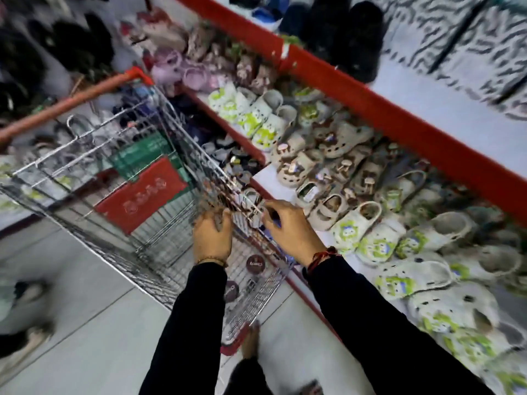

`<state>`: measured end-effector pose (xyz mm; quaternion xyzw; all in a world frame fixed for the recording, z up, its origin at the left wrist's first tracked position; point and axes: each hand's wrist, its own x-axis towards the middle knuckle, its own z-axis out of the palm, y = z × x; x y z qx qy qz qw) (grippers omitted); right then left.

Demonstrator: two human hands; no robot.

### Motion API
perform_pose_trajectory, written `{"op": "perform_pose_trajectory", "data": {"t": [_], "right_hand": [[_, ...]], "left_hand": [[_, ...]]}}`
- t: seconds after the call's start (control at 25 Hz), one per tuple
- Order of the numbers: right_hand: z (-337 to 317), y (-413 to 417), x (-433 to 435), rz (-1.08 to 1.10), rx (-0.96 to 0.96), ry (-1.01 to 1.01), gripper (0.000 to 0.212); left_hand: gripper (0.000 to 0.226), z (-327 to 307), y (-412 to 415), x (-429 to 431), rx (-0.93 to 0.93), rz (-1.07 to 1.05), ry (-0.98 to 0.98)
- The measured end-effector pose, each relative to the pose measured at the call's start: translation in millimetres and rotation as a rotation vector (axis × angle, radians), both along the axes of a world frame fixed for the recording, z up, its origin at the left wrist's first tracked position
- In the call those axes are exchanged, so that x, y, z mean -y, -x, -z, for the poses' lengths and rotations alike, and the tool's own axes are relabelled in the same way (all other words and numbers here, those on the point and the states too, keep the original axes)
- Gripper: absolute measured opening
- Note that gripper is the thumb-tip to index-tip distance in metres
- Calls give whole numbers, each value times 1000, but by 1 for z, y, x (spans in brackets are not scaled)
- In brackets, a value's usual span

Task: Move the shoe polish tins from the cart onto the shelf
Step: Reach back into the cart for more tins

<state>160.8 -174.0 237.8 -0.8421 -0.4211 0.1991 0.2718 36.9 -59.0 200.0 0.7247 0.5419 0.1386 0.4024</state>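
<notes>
Two dark round shoe polish tins [255,264] [231,291] lie on the floor of the wire cart [94,155], near its close end. My left hand [212,238] reaches down inside the cart with its fingers curled; blur hides what is under them. At the cart's right rim, beside the shelf [265,178], my right hand [291,232] is curled around a small dark object that looks like a tin. The shelf is white with a red front edge and is packed with clogs.
A red placard [139,195] and a green basket [142,155] sit in the far part of the cart. White, beige and green-printed clogs [350,226] fill the shelf to the right. A red upper shelf edge [399,121] runs overhead. My foot [251,343] stands by the cart.
</notes>
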Motion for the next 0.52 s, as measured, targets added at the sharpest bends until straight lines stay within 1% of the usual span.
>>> {"op": "perform_pose_trajectory", "data": {"t": [0.16, 0.32, 0.44, 0.52], "right_hand": [[114, 7, -38, -9, -126, 287, 35], [220, 13, -59, 98, -237, 554, 41], [277, 14, -70, 184, -236, 652, 38], [311, 12, -76, 140, -219, 700, 37]], "left_hand": [[34, 106, 28, -19, -45, -99, 279], [38, 198, 39, -16, -136, -231, 541], [48, 257, 43, -9, -236, -290, 640], [53, 289, 43, -5, -320, -287, 657]]}}
